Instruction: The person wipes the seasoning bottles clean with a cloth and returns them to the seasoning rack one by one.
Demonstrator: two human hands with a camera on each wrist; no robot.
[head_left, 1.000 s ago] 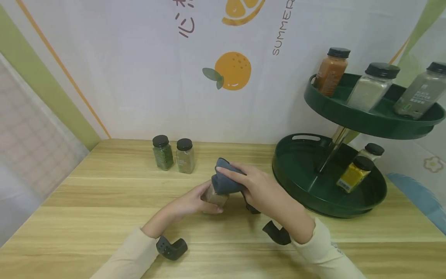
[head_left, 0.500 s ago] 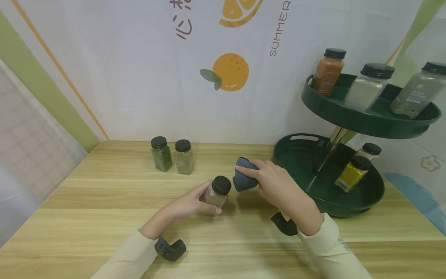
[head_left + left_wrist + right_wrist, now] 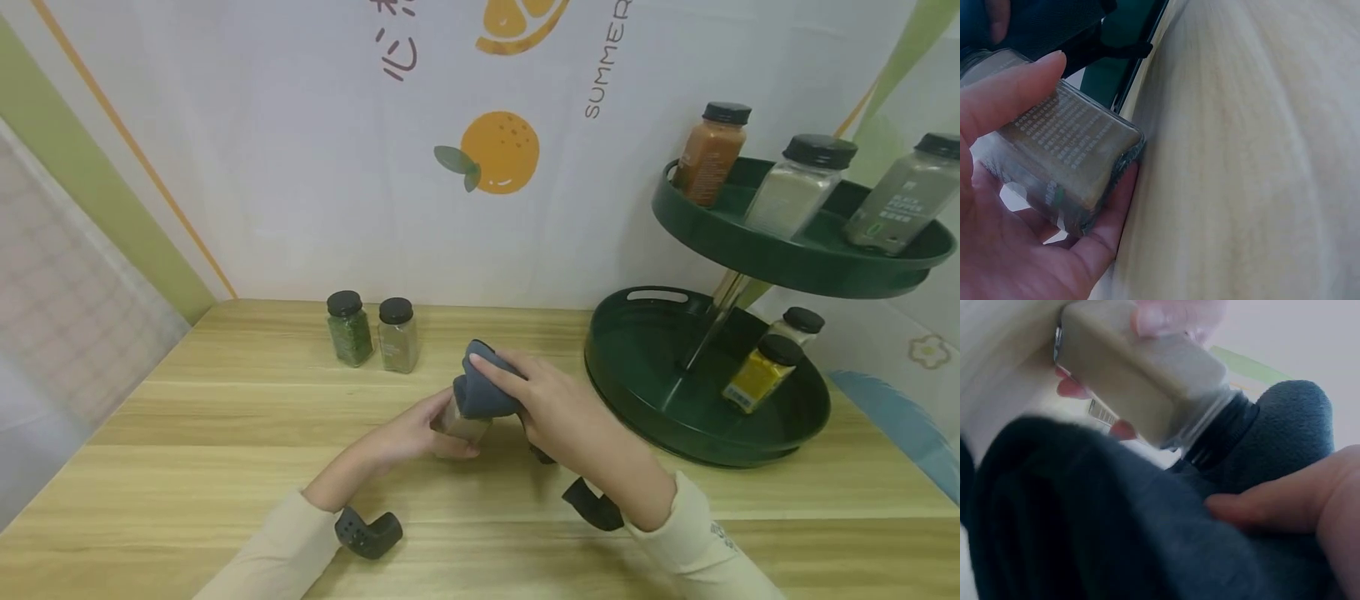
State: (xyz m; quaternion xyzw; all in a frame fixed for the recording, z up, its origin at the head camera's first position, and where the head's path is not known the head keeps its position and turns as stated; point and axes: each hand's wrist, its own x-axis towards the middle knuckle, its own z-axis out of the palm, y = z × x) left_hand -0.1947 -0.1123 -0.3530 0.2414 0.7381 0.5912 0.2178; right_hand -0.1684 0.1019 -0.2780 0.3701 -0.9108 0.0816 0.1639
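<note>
My left hand [image 3: 408, 435] grips a clear spice jar [image 3: 1079, 144] of beige-grey powder, thumb on one face and fingers round the others. The jar is tilted, its black lid [image 3: 1222, 428] towards my right hand. In the right wrist view the lid meets a folded dark blue-grey cloth [image 3: 1294, 419]. My right hand [image 3: 562, 408] holds this cloth [image 3: 487, 387] over the jar's top, thumb pressing into it. From the head view the cloth hides the lid. Behind the hands stand a jar of green flakes [image 3: 350, 337] and a jar of brownish powder [image 3: 398, 343].
On the right stands a two-tier dark green rack [image 3: 637, 400]. Its upper tray [image 3: 795, 262] bears an orange-red jar [image 3: 710, 162], a pale jar [image 3: 795, 196] and a black pepper jar [image 3: 900, 200]. A yellow jar [image 3: 761, 379] and a pale one [image 3: 802, 325] occupy the lower tray.
Half a second ago the cloth was to the right of the jar, showing its black lid. My right hand has brought the cloth back left over the lid. The left hand stays in place.
</note>
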